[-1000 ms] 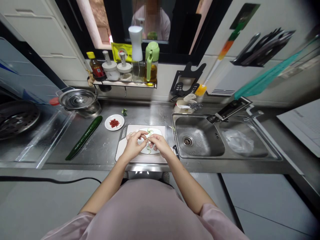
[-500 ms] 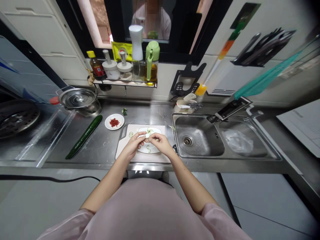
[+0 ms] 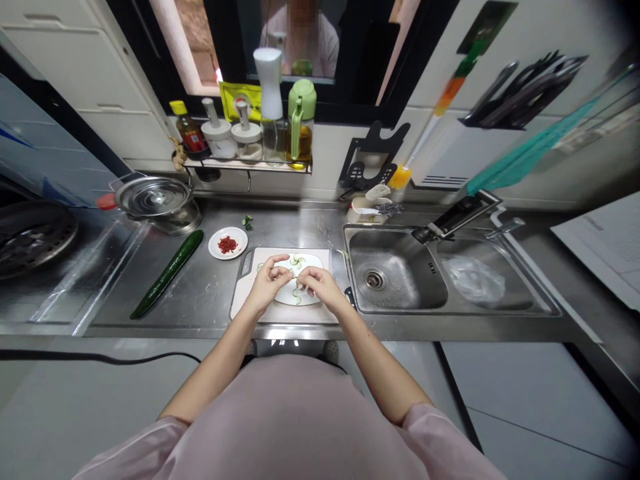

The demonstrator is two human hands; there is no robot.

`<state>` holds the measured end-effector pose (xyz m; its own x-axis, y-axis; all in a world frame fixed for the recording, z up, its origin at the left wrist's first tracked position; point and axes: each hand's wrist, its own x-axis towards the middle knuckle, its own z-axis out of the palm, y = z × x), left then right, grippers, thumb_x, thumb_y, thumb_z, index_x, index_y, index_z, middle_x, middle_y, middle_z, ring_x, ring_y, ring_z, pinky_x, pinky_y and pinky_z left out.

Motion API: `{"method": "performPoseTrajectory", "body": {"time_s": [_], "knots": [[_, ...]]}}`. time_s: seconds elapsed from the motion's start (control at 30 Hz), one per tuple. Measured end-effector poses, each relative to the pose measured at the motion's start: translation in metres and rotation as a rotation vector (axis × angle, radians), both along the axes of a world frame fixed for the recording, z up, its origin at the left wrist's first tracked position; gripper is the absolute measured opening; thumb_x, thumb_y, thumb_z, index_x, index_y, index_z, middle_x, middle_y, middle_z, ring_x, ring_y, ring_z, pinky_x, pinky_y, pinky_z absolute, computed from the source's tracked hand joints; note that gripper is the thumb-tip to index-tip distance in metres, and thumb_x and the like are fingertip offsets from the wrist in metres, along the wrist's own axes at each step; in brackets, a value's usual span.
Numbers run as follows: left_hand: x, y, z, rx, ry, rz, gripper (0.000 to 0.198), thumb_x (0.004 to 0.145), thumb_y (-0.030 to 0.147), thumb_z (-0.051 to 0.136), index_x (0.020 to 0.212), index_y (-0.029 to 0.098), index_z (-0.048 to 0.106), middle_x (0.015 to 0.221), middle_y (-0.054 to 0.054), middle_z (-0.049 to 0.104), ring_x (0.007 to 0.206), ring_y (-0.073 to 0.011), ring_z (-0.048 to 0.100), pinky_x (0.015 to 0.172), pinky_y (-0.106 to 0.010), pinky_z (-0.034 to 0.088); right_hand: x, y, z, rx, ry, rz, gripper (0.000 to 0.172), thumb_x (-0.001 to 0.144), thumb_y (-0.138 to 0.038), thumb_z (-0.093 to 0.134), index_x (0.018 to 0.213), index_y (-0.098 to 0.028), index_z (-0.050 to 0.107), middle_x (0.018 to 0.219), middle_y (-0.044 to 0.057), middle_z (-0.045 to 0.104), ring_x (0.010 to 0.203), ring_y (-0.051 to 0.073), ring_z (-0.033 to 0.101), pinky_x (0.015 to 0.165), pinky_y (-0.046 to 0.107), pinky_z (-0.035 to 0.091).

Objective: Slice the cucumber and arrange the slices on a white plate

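Over a white plate (image 3: 313, 261), my left hand (image 3: 269, 285) and my right hand (image 3: 320, 285) meet with their fingertips close together. Both are closed in a pinch on a thin cucumber slice (image 3: 295, 279), mostly hidden by the fingers. Curved cucumber slices (image 3: 297, 261) lie at the plate's far side, and more rest near its front. The plate stands on a pale cutting board (image 3: 245, 293). Another slice on the board is partly covered by my left hand.
A whole cucumber (image 3: 167, 275) and a small plate (image 3: 213, 249) of chopped red pieces lie to the left. Green scraps (image 3: 247, 222) sit behind. A lidded pot (image 3: 160, 200) stands at the back left. Right of the board are a knife handle (image 3: 350, 297) and a double sink (image 3: 400, 267).
My left index finger has lifted and spread away from the plate. My right fingers have curled in slightly, and the hands stay over the plate. The view has shifted a little.
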<state>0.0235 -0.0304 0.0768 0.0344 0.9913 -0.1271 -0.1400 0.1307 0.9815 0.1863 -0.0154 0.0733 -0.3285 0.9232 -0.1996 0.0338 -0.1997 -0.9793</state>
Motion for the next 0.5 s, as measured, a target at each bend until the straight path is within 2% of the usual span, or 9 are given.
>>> {"method": "performPoseTrajectory", "body": {"time_s": [0.27, 0.5], "knots": [[-0.0012, 0.0027, -0.0081, 0.112, 0.106, -0.011, 0.048, 0.074, 0.030, 0.070, 0.117, 0.019, 0.053, 0.072, 0.004, 0.059, 0.065, -0.0093, 0.051, 0.067, -0.023, 0.038, -0.0001, 0.0044, -0.0035, -0.118, 0.002, -0.008, 0.016, 0.066, -0.032, 0.062, 0.065, -0.017, 0.059, 0.058, -0.002, 0.059, 0.053, 0.009, 0.051, 0.043, 0.017, 0.033], [-0.0009, 0.0026, -0.0076, 0.220, 0.281, 0.003, 0.042, 0.079, 0.029, 0.064, 0.119, 0.018, 0.055, 0.074, 0.002, 0.059, 0.067, -0.0104, 0.051, 0.068, -0.023, 0.039, -0.0024, 0.0036, 0.0006, -0.205, 0.067, 0.008, 0.020, 0.068, -0.035, 0.065, 0.067, -0.017, 0.058, 0.061, -0.001, 0.063, 0.053, 0.009, 0.055, 0.040, 0.015, 0.034]]}}
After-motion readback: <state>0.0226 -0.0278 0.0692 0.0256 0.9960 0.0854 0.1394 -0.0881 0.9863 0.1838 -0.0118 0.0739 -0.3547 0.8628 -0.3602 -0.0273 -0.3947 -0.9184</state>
